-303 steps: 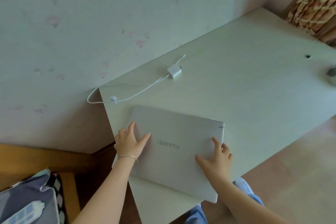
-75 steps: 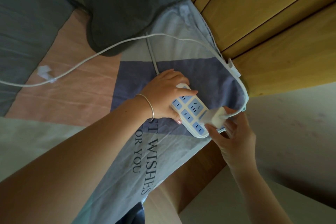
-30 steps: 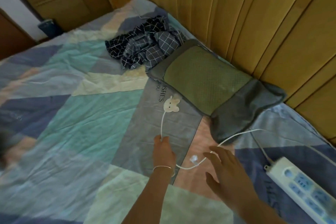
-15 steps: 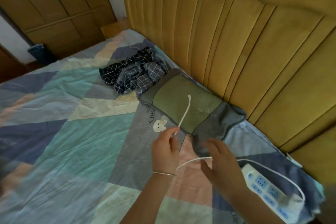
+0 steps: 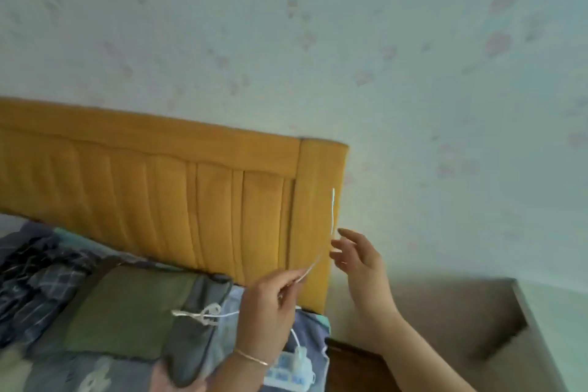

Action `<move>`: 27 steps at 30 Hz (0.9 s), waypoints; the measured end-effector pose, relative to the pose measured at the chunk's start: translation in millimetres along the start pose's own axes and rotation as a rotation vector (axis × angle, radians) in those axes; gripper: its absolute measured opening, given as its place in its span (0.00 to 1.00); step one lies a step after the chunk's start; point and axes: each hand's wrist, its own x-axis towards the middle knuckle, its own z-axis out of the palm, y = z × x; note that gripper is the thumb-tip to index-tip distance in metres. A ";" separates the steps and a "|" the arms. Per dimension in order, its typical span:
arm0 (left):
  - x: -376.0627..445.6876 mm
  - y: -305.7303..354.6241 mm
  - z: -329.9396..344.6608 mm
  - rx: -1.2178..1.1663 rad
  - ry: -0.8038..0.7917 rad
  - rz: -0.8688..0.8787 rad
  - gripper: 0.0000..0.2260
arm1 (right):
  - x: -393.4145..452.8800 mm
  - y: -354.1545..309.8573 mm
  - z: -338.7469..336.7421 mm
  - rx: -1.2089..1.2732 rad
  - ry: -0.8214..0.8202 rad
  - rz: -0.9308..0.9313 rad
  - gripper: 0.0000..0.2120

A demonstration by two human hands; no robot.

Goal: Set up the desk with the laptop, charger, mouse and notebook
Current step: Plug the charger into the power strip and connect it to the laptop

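Note:
My left hand pinches the thin white charger cable, whose free end curves up in front of the yellow headboard. The rest of the cable trails back over the pillow with a white clip on it. The white charger plug sits in the white and blue power strip on the bed, below my left wrist. My right hand hovers just right of the cable's raised end, fingers spread, holding nothing. The desk shows only as a corner at the lower right; laptop, mouse and notebook are out of view.
A yellow padded headboard stands against the flowered wall. A green and grey pillow and a checked cloth lie on the patchwork bedcover. A dark gap separates bed and desk.
My view has swung right and up from the bed towards the wall and desk corner. My left hand has carried the cable end rightwards, past the headboard's end; my right hand has risen beside it.

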 end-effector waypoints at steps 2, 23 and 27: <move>4.0 33.9 36.0 -0.025 -0.113 0.080 0.11 | 2.6 -14.0 -56.7 0.195 0.115 0.079 0.07; -136.1 331.8 420.7 0.038 -0.815 0.261 0.07 | -128.8 40.3 -577.7 0.580 0.707 0.239 0.08; -161.5 358.2 480.2 0.007 -0.818 0.110 0.11 | -147.1 78.6 -611.1 0.513 0.632 0.352 0.06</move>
